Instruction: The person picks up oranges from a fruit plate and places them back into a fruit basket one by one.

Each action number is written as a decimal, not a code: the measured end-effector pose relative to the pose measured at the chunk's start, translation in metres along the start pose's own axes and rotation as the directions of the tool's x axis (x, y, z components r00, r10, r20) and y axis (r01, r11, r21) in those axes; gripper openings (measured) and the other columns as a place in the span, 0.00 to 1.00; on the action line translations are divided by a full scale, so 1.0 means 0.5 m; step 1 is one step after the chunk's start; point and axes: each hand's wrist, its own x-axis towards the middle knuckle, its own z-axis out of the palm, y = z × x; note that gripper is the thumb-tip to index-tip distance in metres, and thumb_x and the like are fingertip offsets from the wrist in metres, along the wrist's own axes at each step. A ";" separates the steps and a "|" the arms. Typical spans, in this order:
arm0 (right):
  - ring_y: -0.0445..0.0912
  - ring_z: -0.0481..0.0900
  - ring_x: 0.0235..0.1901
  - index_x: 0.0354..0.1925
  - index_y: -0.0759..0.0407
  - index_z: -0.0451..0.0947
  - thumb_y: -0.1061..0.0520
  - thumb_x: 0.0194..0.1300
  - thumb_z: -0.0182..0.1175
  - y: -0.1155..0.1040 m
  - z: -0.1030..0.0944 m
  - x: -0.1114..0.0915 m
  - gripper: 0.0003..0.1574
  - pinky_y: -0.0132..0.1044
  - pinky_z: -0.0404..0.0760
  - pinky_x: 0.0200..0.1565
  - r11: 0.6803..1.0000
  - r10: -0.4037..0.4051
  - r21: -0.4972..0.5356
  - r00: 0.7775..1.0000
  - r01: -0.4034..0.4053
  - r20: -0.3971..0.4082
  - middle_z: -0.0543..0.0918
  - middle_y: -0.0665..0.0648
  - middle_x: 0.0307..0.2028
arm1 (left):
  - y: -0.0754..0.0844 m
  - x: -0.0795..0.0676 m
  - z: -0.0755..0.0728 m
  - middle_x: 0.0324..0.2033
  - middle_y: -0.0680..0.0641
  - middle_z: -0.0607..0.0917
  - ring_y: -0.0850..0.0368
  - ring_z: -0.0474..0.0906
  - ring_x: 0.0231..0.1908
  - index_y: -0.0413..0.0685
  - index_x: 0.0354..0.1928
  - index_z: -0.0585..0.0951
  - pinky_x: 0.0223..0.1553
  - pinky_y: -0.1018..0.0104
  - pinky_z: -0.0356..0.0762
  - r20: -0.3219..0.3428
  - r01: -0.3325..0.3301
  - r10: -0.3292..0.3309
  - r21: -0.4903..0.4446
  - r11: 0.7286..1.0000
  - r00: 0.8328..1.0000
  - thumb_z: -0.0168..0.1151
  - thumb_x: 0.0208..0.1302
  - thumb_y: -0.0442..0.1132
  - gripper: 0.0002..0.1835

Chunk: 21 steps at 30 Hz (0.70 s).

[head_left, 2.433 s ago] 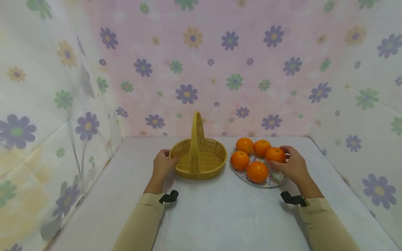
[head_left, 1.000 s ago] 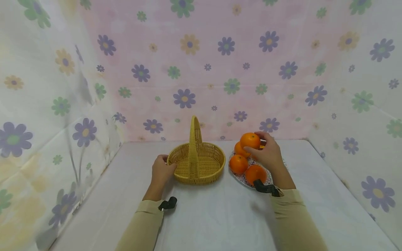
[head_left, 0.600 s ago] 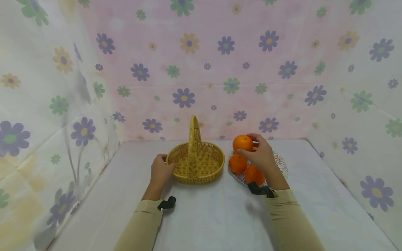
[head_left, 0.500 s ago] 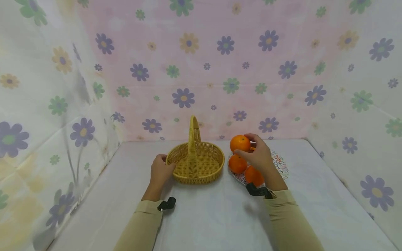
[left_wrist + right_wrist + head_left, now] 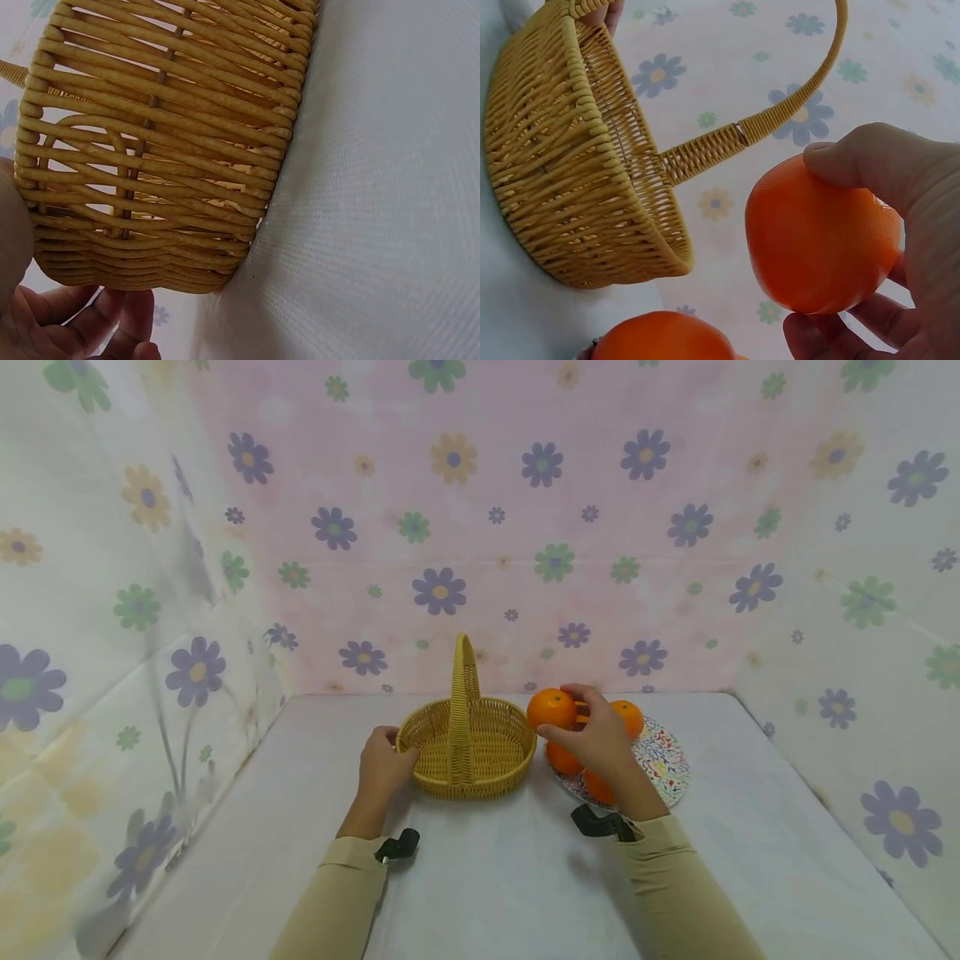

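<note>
My right hand (image 5: 600,739) holds an orange (image 5: 551,709) between thumb and fingers, raised beside the right rim of a yellow wicker basket (image 5: 476,789). In the right wrist view the thumb lies on top of the held orange (image 5: 817,240) and fingertips curl under it, a gap apart from the basket (image 5: 547,172). My left hand (image 5: 382,768) grips the basket's left rim, thumb over the edge; in the left wrist view its fingers (image 5: 131,322) curl along the far side of the woven wall (image 5: 172,150). No fruit shows inside the basket.
A speckled plate (image 5: 663,760) sits right of the basket, bearing several oranges (image 5: 628,717), partly covered by my right hand and forearm. The basket's tall arched handle (image 5: 461,710) stands over its middle. Flowered cloth walls (image 5: 555,527) enclose the white table (image 5: 480,877) behind and at both sides.
My right hand has lifted the orange from the plate's right side and carried it left over the other oranges to near the basket's rim. The left hand has kept its grip on the basket.
</note>
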 end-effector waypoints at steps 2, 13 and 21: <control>0.58 0.77 0.63 0.73 0.46 0.66 0.39 0.55 0.78 -0.001 0.006 0.000 0.53 0.58 0.80 0.62 1.000 -0.009 0.007 1.000 0.009 0.004 0.72 0.55 0.70 | -0.001 0.000 -0.001 0.58 0.36 0.76 0.41 0.74 0.58 0.36 0.67 0.69 0.60 0.46 0.76 0.002 -0.002 0.002 0.002 1.000 1.000 0.64 0.66 0.41 0.30; 0.54 0.80 0.59 0.71 0.47 0.69 0.40 0.54 0.79 0.004 0.053 -0.005 0.51 0.52 0.82 0.60 0.998 -0.070 0.000 0.997 0.070 0.016 0.75 0.54 0.65 | -0.007 0.005 0.000 0.59 0.36 0.76 0.41 0.74 0.58 0.37 0.68 0.68 0.60 0.46 0.76 0.007 0.005 -0.005 0.004 1.000 1.000 0.64 0.66 0.41 0.31; 0.49 0.79 0.55 0.69 0.47 0.71 0.41 0.55 0.79 -0.004 0.083 -0.009 0.48 0.49 0.84 0.56 0.990 -0.119 -0.075 0.993 0.119 0.005 0.78 0.51 0.60 | -0.003 0.005 0.001 0.59 0.36 0.76 0.41 0.74 0.58 0.37 0.67 0.68 0.59 0.46 0.77 0.013 0.000 0.000 0.004 1.000 1.000 0.64 0.65 0.41 0.31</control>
